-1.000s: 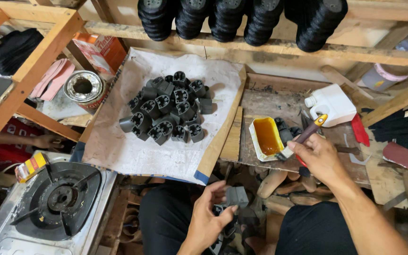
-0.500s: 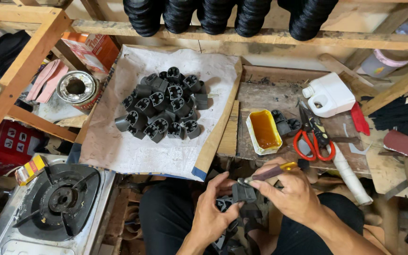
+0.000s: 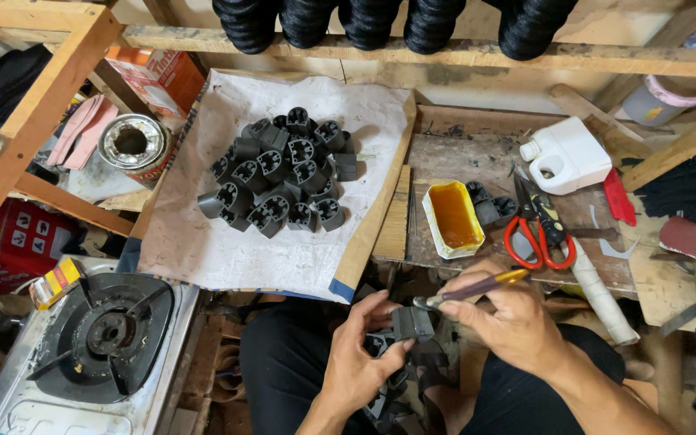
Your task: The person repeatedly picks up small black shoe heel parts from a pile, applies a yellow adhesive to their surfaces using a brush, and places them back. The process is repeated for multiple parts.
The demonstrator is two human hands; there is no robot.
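Left hand (image 3: 360, 362) pinching black block (image 3: 412, 323) steady below glue tray (image 3: 452, 218), right hand (image 3: 509, 316) fingers closed on brush (image 3: 470, 289), dabbing it.

A small dark-grey moulded plastic block (image 3: 412, 323) sits upright in fingertips; a thin amber-handled brush (image 3: 470, 289) tip touches its top.

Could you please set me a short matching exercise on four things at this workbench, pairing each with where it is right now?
Things:
1. small brush
2. scissors
3. pile of black parts
4. white jug

Places:
A. on the white sheet
B. at the back of the bench, beyond the scissors
C. in the right hand
D. lying right of the yellow tray

Pairs: 1-C, 2-D, 3-A, 4-B
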